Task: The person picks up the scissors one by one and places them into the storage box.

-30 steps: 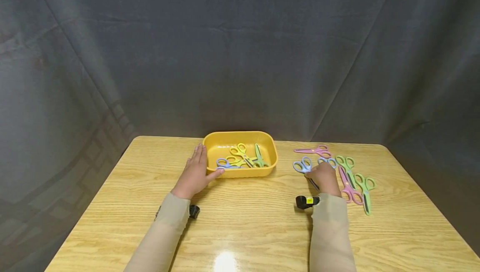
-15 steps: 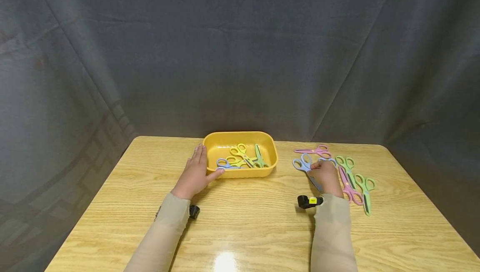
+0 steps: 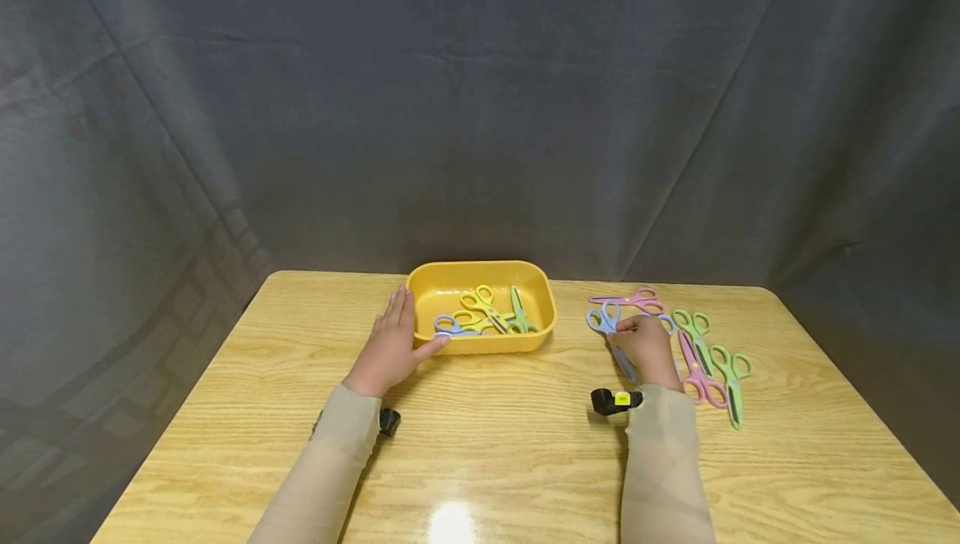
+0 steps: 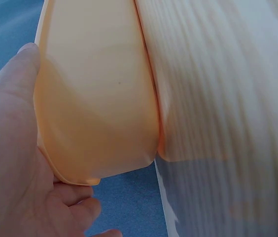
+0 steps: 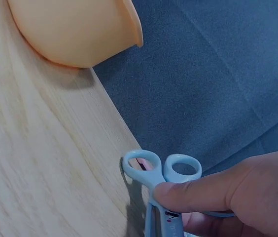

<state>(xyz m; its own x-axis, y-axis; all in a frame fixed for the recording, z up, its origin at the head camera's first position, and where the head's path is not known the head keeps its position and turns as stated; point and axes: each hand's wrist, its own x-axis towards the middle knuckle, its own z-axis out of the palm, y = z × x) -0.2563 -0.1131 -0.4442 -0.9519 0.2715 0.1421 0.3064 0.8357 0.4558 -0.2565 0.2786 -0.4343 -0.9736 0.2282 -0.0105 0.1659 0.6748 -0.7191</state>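
My left hand (image 3: 384,354) rests at the left front corner of a yellow plastic bin (image 3: 487,346), fingers straight along its left end and thumb on the front rim. The left wrist view shows the thumb lying along the bin's rim (image 4: 38,98). At the right, my right hand (image 3: 649,351) pinches a pair of blue scissors (image 5: 151,177) just below the handle loops, thumb on top. Their blades point toward the table's front. Inside the bin lie yellow scissors (image 3: 480,302), green scissors (image 3: 518,311) and blue scissors (image 3: 448,326).
Around the right hand lie pink scissors (image 3: 637,301) at the back, more pink scissors (image 3: 697,376), green scissors (image 3: 733,377) and other green scissors (image 3: 696,329). Another blue pair (image 3: 663,322) is partly hidden behind the hand. A dark cloth (image 3: 480,111) hangs behind the wooden table (image 3: 510,444).
The pinched blue scissors have shifted slightly and now appear lifted and tilted, their loops nearer the back pink pair. My left hand and the bin stay in place.
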